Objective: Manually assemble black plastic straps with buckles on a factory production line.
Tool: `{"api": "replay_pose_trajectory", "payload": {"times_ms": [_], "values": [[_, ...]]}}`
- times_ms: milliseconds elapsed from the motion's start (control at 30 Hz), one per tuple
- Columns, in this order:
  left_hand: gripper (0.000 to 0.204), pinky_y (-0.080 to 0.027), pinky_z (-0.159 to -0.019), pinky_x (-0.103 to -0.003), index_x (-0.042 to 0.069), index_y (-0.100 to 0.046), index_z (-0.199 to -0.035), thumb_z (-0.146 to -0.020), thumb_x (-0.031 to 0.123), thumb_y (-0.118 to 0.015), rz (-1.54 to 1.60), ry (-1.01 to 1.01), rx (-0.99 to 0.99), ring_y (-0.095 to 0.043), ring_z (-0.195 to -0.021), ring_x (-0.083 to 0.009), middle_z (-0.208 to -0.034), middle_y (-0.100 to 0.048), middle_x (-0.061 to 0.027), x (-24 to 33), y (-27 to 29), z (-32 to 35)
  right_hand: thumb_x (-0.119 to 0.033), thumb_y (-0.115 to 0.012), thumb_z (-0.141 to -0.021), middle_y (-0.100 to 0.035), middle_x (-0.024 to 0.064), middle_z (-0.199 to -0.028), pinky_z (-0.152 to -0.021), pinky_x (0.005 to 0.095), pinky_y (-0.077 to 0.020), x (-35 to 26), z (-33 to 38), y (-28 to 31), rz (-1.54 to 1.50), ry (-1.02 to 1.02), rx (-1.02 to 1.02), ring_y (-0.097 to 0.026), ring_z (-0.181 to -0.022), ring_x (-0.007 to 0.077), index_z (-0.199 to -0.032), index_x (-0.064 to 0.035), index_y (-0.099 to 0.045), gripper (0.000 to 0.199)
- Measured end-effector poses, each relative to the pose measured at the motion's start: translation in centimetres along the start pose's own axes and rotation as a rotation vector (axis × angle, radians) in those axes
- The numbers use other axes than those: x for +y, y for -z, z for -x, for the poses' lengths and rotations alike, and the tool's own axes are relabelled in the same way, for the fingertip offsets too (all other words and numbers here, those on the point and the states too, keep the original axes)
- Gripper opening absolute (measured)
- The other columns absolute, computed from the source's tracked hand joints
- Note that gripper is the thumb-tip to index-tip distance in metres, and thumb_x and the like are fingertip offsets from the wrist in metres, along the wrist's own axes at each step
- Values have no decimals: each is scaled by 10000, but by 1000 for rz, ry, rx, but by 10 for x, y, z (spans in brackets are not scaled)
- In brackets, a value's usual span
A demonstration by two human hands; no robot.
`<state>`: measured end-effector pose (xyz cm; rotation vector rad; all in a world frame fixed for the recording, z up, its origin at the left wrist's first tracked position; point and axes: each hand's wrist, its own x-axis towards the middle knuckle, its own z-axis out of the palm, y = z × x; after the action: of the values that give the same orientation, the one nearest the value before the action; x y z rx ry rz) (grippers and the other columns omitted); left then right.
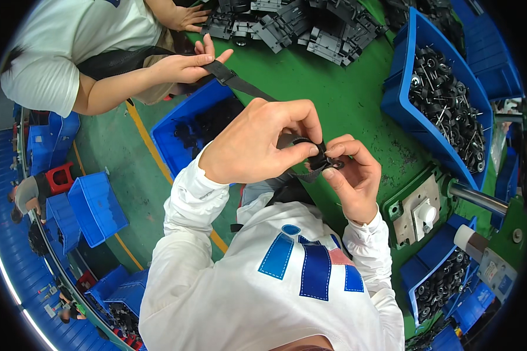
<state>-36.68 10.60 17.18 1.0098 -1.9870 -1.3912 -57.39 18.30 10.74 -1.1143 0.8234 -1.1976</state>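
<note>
Head view: the black strap (250,88) slants lengthwise down and rightward.

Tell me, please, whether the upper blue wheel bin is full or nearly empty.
Well filled: black wheels lie heaped in the blue bin, hiding its floor.

A person wears a white top (228,310), its wrinkled left sleeve (187,228) and right sleeve (370,248) gathered just behind the bare left hand (257,140) and right hand (357,175); toward the latter, dashed-edged blue panels (314,272), an oval (291,229) and a pink patch (338,256) mark the chest.
</note>
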Motion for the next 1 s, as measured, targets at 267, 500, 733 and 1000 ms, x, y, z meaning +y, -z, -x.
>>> {"api": "replay_pose_trajectory", "payload": {"times_ms": [267, 500, 733, 1000], "values": [[139, -533, -691, -286, -14, -628, -876, -765, -33, -709, 15, -87, -147, -705, -730, -200, -780, -704, -97, -6, 3, -5, 78, -682, -831, -573, 90, -1072, -886, 275, -464, 1, -1, -2, -59, -67, -42, -567, -995, 149, -1067, 39, -577, 262], [143, -527, -679, -282, -8, -626, -883, -770, -25, -712, -5, -78, -109, -694, -715, -187, -782, -701, -90, -6, 0, -2, 59, -679, -844, -581, 95, -1072, -896, 281, -464, -1, -2, -2, -24, -36, -40, -569, -995, 154, -1102, 49, -594, 271], [170, -506, -664, -249, 9, -625, -908, -804, 44, -755, 329, 17, 11, -668, -768, -142, -880, -721, -101, 16, -16, 34, 28, -654, -875, -566, 129, -1073, -907, 349, -527, -4, -3, 2, 13, 64, 121, -643, -984, 231, -1133, 81, -616, 266], [370, -488, -918, -379, 39, -676, -1124, -836, 259, -751, -496, -434, 248, -657, -1044, -285, -1106, -708, -99, -1, -18, 13, -82, -672, -899, -565, 145, -1066, -864, 391, -572, -6, 5, 8, -223, 23, -91, -642, -938, 237, -1124, 80, -622, 282]]}}
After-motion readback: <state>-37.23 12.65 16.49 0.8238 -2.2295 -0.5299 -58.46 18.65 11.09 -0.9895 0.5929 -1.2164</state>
